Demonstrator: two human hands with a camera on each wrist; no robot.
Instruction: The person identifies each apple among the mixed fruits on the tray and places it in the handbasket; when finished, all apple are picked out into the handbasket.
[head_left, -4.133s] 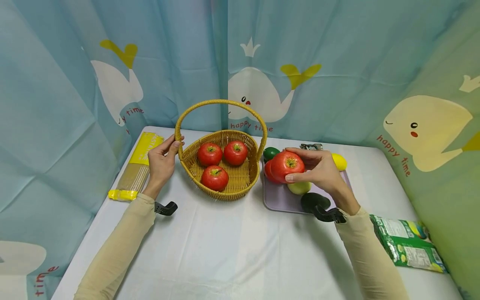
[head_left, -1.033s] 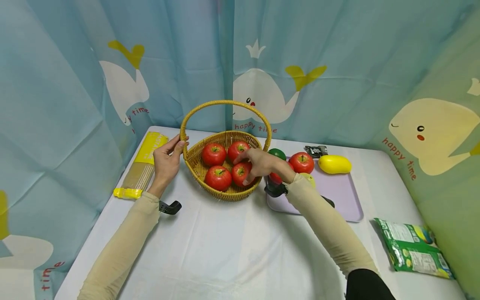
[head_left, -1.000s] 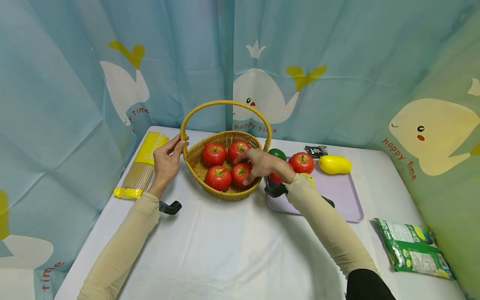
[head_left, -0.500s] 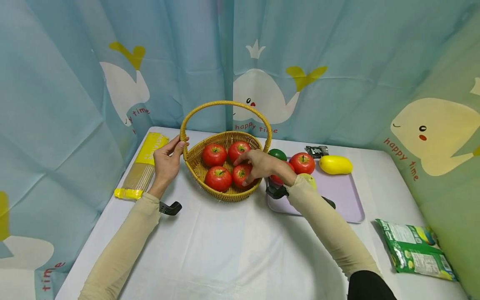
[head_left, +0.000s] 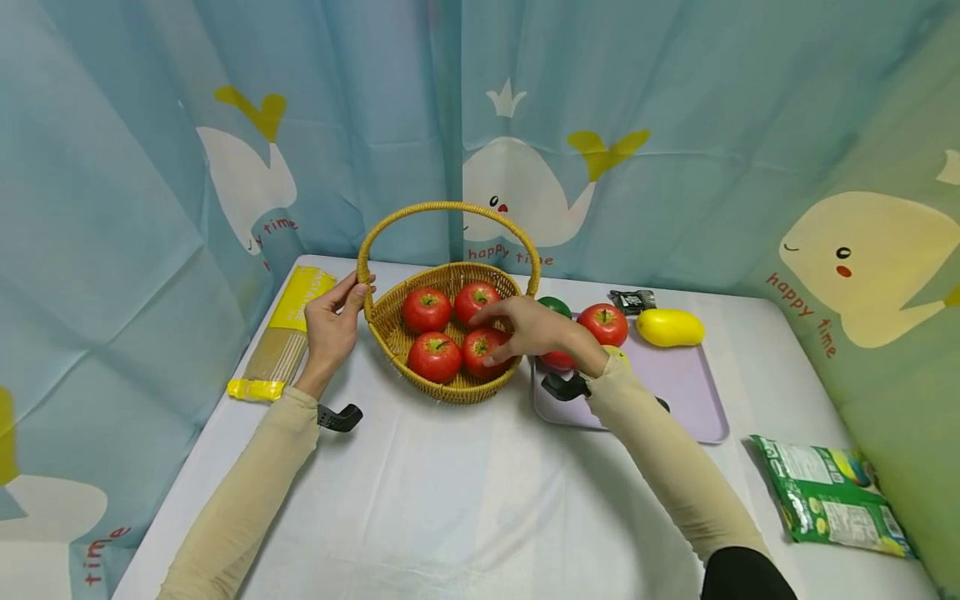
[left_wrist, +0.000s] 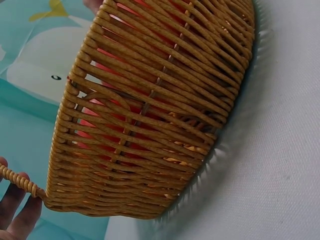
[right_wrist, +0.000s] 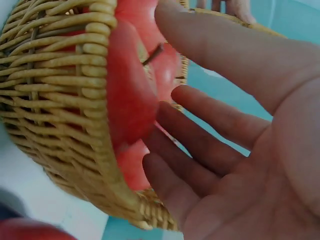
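Note:
A yellow wicker basket stands at the back of the table with several red apples inside. My left hand pinches the left foot of its arched handle; the left wrist view shows those fingers around the handle's base. Over the basket's right rim reaches my right hand, its thumb and fingers spread beside the front right apple. In the right wrist view the fingers are loosely bent, and a gap shows between the palm and that apple.
Right of the basket lies a lilac tray with red apples, a yellow mango and a dark green fruit, partly behind my arm. A black packet, a green bag and a noodle pack lie around.
Over four seconds, my right hand has brought a red apple from over the tray into the basket and let it go. Lately it has shifted slightly right. The left hand keeps its hold.

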